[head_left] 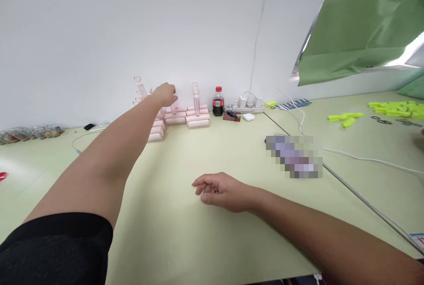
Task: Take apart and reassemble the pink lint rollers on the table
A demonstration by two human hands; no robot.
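My left hand [165,94] is stretched far forward to the pink things by the wall. Its fingers are closed at the top of a slim pink tube [174,107]; the hand hides part of the grip. Another pink tube [196,103], with a heart-shaped loop on top, stands upright on pink blocks [198,121] to the right. A further looped tube [141,89] leans to the left of my hand. Nearer to me, my right hand [220,191] rests on the pale green table [172,223]. Its fingers are loosely curled and apart from the thumb, holding nothing.
A cola bottle [218,102] and a power strip [243,108] stand along the wall. A small white case [248,117] lies before them. To the right are a pixelated object [294,157], white cables and neon yellow pieces [395,109]. Small bagged items [31,133] line the far left.
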